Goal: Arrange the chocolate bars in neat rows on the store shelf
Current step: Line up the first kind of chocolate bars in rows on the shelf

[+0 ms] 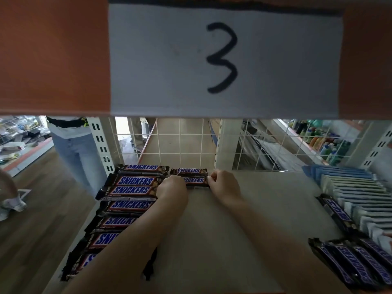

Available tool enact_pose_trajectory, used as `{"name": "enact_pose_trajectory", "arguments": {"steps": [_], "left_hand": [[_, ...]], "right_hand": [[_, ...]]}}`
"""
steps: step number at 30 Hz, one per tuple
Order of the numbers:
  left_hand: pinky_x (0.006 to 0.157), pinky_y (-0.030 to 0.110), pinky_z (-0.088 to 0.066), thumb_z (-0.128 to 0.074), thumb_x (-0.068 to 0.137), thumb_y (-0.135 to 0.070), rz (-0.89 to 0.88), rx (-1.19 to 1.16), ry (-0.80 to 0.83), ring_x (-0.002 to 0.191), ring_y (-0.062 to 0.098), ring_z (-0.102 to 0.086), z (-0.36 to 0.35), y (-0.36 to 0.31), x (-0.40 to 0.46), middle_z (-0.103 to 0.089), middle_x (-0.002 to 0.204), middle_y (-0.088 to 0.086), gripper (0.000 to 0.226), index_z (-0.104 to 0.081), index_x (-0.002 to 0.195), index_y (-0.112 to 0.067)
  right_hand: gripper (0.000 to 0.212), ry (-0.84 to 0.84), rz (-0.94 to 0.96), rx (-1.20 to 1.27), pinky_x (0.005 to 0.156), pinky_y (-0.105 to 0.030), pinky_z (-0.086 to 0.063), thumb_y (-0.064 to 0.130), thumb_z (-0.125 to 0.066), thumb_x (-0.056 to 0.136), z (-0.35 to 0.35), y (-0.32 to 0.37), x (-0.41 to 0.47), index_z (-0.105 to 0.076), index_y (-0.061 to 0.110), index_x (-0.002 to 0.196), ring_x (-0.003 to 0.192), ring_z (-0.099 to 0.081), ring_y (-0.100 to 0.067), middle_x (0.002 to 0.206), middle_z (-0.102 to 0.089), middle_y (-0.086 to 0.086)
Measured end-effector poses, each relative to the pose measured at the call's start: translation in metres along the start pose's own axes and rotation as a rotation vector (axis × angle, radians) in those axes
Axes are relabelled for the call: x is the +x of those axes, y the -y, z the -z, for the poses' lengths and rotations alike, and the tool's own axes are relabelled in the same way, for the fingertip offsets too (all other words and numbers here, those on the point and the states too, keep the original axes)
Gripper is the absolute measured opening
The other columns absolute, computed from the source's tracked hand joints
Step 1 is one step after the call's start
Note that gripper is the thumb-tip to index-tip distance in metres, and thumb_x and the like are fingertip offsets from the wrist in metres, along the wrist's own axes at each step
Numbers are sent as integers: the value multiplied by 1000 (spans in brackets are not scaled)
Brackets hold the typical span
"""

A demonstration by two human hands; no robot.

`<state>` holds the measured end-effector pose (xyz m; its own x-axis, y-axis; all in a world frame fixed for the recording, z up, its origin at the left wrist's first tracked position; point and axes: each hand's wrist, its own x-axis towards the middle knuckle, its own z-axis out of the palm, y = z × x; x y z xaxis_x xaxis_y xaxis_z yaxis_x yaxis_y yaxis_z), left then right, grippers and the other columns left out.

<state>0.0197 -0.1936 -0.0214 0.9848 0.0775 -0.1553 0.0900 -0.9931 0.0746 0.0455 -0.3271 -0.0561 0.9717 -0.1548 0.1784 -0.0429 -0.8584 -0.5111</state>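
Observation:
A column of several brown Snickers bars (129, 190) runs down the left side of the beige shelf (250, 221), from the back to the front edge. At the back, a second column holds two smaller Snickers bars; the rear one (188, 170) lies against the wire grid. My left hand (172, 188) and my right hand (225, 183) pinch the two ends of the front small bar (195, 181), which lies flat on the shelf.
A white wire grid (180, 143) closes the shelf's back. Blue and white packs (352, 187) stand in a row at the right, with more Snickers bars (352, 262) lying at the front right. An orange shelf edge with a paper sign "3" (222, 58) hangs overhead. A person (72, 145) stands beyond, left.

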Motion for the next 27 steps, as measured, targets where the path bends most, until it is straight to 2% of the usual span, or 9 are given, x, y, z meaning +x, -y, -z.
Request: {"name": "enact_pose_trajectory", "arguments": {"steps": [7,11,15,20,27], "left_hand": [[84,30,-48,-52,90,-3,-18,78,-46,107,25,-58,2,1,-1,-58,117,12,30,-53,121,-3],[72,28,-46,-47,92,-6,-135,151,-235,100,23,-61,5,-3,-7,-63,111,9,25,-51,117,-5],[63,28,-39,-39,95,-22,-297,57,-389,93,22,-63,3,-13,-12,-64,105,4,23,-54,108,-11],[83,34,-44,-37,95,-30,-461,-130,-397,109,25,-53,-7,-22,-15,-57,115,7,31,-53,112,-10],[91,36,-41,-41,94,-38,-610,-225,-269,115,28,-49,-19,-50,-30,-53,124,11,39,-50,119,-10]], "right_hand": [[30,-19,15,9,73,-31,-45,31,-47,95,2,-2,-1,-66,8,100,90,-62,-29,96,-68,-14],[32,-75,37,-42,68,-30,-40,29,-44,96,9,-7,-4,-65,5,101,89,-60,-30,98,-65,-16],[29,-126,56,-91,79,-32,-42,25,-44,95,20,-12,-14,-61,5,108,97,-57,-28,108,-60,-13],[35,-53,40,-166,94,-35,-39,26,-42,96,36,-22,-38,-53,5,122,114,-51,-29,125,-54,-13],[38,-21,-50,-230,94,-36,-37,28,-42,93,65,-46,-71,-51,5,121,115,-50,-31,126,-52,-13]]}}
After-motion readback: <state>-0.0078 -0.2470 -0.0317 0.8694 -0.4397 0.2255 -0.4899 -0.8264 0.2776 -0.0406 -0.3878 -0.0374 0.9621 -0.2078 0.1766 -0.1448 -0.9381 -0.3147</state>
